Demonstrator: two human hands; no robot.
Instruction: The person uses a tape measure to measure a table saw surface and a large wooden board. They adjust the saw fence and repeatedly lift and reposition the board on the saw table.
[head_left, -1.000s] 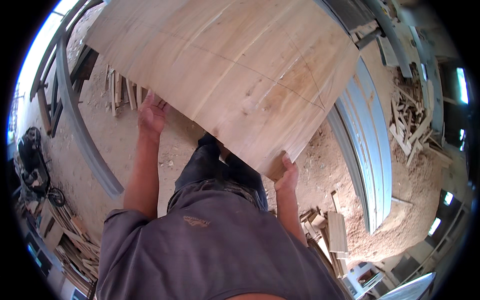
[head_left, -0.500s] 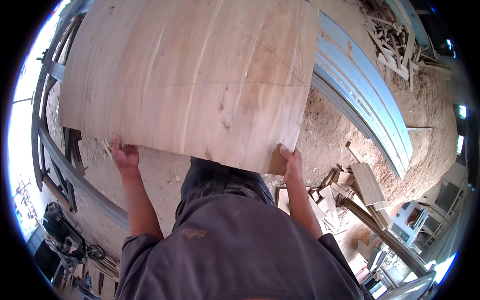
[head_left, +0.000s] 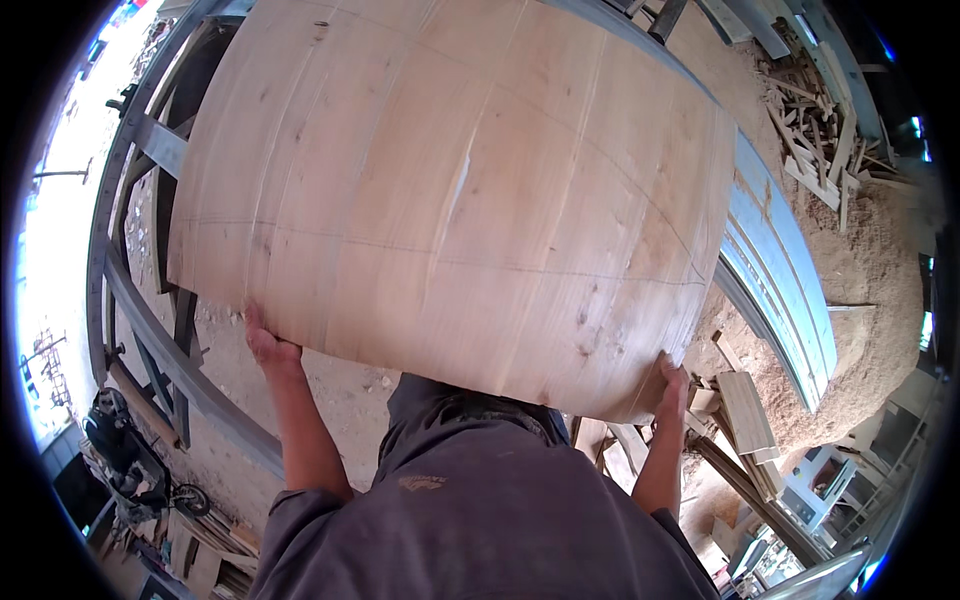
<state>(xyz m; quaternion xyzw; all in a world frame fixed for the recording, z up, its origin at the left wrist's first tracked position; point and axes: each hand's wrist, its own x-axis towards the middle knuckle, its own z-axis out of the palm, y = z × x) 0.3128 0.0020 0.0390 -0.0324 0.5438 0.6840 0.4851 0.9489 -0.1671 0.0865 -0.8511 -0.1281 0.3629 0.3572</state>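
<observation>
A wide wooden panel [head_left: 450,210] of joined planks fills the middle of the view, its near edge just in front of my waist. Dark pencil lines, one straight and one curved, run across its face. My left hand [head_left: 270,342] grips the near edge toward the left corner, with the thumb on top and the other fingers mostly hidden beneath. At the near right corner, my right hand [head_left: 672,385] is closed on the panel's edge, its thumb showing along the side. Under the far right part of the panel lies a blue-grey slatted metal surface [head_left: 775,265].
A curved grey metal frame [head_left: 190,385] runs along the left. Scrap wood lies piled at the far right [head_left: 815,140], and cut boards [head_left: 745,415] lie near my right arm. Sawdust [head_left: 875,310] is heaped at the right. A motorbike [head_left: 135,460] stands at the lower left.
The panel has shifted right and nearer to me in view, and both hands have moved with it. More of its far part shows, and it covers more of the slatted metal surface.
</observation>
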